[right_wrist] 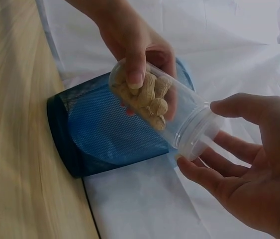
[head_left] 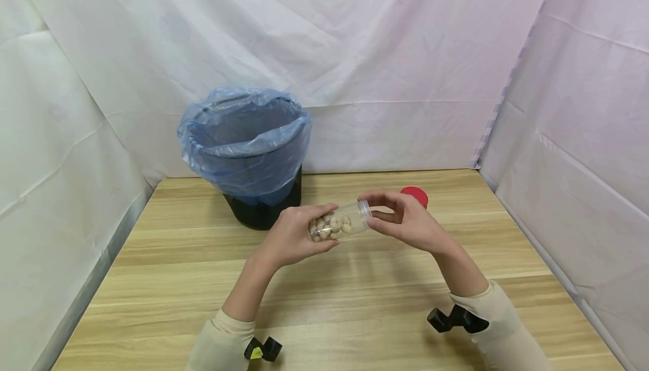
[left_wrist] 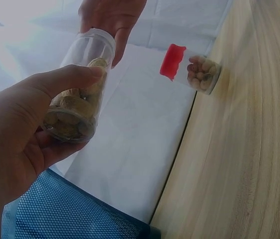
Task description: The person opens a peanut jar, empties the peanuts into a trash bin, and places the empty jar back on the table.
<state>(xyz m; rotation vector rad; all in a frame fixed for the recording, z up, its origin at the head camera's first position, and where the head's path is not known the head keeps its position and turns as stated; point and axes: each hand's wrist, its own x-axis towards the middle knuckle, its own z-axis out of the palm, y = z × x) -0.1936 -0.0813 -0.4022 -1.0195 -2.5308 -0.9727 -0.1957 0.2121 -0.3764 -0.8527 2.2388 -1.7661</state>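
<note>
My left hand (head_left: 296, 233) grips the closed end of a clear plastic jar (head_left: 357, 220), which is tilted above the table. Peanuts in their shells (right_wrist: 152, 94) lie in the half of the jar near that hand. At the other end, my right hand (head_left: 405, 222) pinches the clear rim (right_wrist: 192, 134) between thumb and fingers; whether a clear lid sits there, I cannot tell. Behind the right hand, mostly hidden in the head view, a second jar with a red lid (head_left: 416, 195) stands on the table. The left wrist view shows nuts (left_wrist: 202, 73) inside it.
A black mesh bin (right_wrist: 75, 129) lined with a blue plastic bag (head_left: 253, 157) stands at the back left of the wooden table (head_left: 324, 314). White sheets (head_left: 395, 78) hang behind and at both sides.
</note>
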